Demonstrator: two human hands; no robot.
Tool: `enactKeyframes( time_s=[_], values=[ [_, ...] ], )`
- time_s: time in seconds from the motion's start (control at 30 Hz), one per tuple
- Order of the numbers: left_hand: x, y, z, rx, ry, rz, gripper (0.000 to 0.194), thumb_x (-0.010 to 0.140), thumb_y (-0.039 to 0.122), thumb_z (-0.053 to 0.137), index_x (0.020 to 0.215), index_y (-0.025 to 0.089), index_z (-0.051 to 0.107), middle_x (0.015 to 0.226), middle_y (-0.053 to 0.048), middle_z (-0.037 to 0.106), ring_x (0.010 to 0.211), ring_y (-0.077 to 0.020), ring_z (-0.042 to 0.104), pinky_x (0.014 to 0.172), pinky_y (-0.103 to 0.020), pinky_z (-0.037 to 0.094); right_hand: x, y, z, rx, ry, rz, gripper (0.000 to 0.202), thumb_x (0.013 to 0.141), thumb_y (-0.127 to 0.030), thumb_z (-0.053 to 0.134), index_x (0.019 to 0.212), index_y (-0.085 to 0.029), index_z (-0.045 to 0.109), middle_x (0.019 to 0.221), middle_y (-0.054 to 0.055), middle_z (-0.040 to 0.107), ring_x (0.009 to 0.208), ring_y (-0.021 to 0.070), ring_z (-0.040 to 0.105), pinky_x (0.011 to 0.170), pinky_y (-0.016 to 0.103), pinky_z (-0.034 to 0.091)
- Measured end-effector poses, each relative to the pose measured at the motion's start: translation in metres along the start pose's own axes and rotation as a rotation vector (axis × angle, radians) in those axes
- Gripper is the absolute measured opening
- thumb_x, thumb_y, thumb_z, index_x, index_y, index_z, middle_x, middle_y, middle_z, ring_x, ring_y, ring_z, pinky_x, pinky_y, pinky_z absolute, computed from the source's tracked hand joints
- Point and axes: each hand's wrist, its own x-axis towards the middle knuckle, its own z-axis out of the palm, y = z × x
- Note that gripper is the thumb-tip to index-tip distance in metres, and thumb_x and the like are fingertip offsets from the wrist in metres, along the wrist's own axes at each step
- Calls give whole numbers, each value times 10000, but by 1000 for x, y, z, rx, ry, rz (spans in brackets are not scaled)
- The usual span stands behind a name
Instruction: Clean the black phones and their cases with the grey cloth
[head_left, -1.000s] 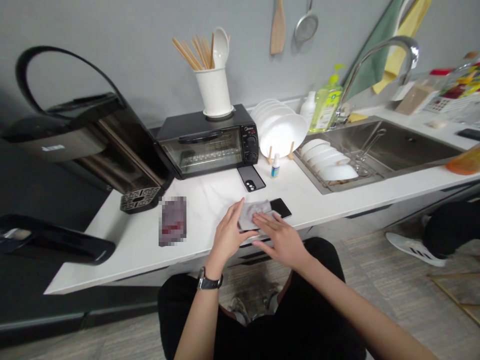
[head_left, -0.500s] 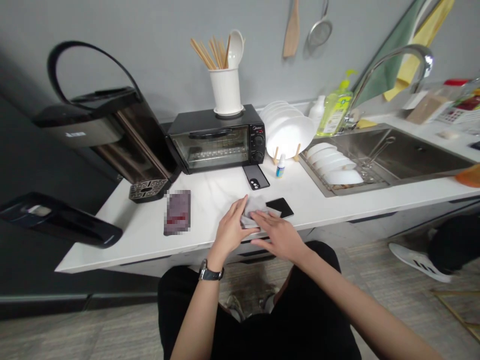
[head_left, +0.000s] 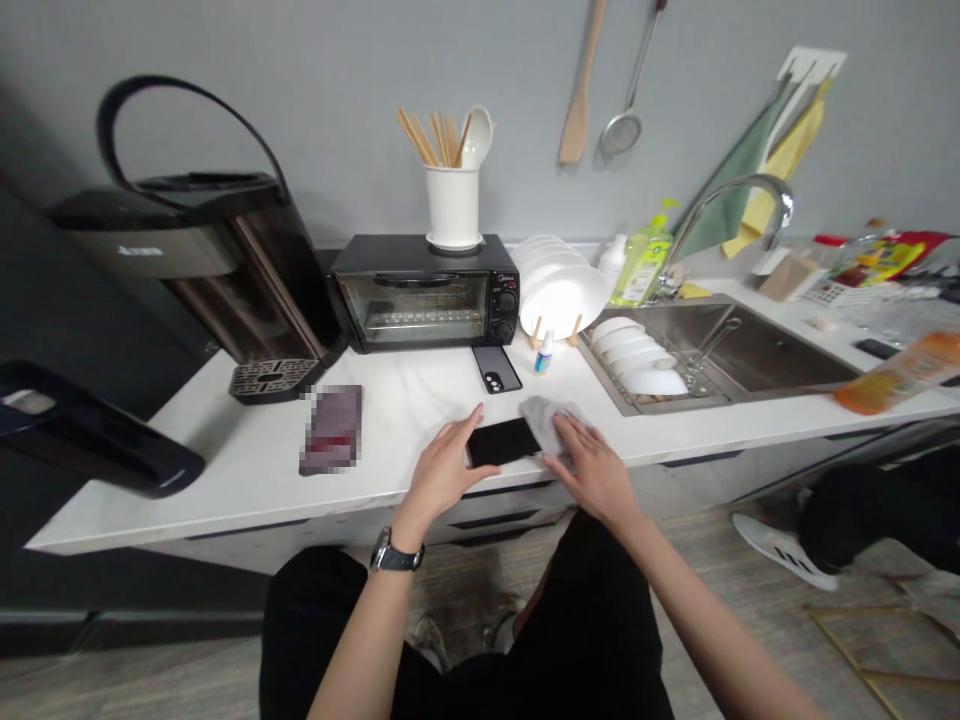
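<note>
A black smartphone (head_left: 504, 442) lies screen up on the white countertop near its front edge. My left hand (head_left: 442, 465) grips the phone's left end, thumb along the near side and fingers at the far side. Under my right hand (head_left: 592, 462) is a crumpled grey cloth (head_left: 546, 420), pressed at the phone's right end; the fingers partly hide it. Beyond them lie a dark-framed phone case (head_left: 497, 369) with camera cutouts and a small white spray bottle (head_left: 544, 354), upright.
A toaster oven (head_left: 424, 295) bearing a utensil holder (head_left: 452, 205) stands at the back. Left are a water dispenser (head_left: 247, 270) and a blurred purple item (head_left: 332, 428). Plates (head_left: 566, 300), dish soap (head_left: 643, 262) and a sink (head_left: 780, 340) are right. Someone's shoe (head_left: 784, 550) is beyond.
My right hand and the cloth have slid to the phone's right end, baring most of the screen. My left hand stays at the left end. The camera view has shifted.
</note>
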Motion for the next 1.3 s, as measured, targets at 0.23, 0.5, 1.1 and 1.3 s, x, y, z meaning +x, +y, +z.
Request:
enactKeyframes(
  time_s=[0.23,0.5,1.1,1.3],
  values=[
    [1,9,3,104,16,108,858,862,456,806,1600,286,404,1542,-80,573,1398,-308,499,1189,-469,421,39,7,-16,-63,187,109,462,1077,-478,433,1370,-175,623,1521,162,595,1508,358,444,1209,590,366],
    [4,14,2,53,-9,126,737,825,336,836,1495,297,531,1352,-85,631,1278,-285,596,1125,-462,508,140,-39,26,125,-104,2,232,1019,-321,573,1100,-172,733,1476,178,630,1466,315,512,1165,509,438],
    [-34,-10,-76,186,91,35,526,882,278,728,1396,269,615,1396,-80,635,1278,-262,659,1162,-438,521,104,-7,23,582,-17,-23,356,828,-76,435,1064,-225,656,1244,67,770,1249,239,684,1165,567,411],
    [-6,10,-26,199,112,-25,468,865,274,753,1326,253,672,1325,-74,680,1184,-259,705,1096,-426,571,97,-10,28,361,9,60,488,874,-90,525,1341,-182,631,1428,124,668,1308,256,618,1122,446,458]
  ],
)
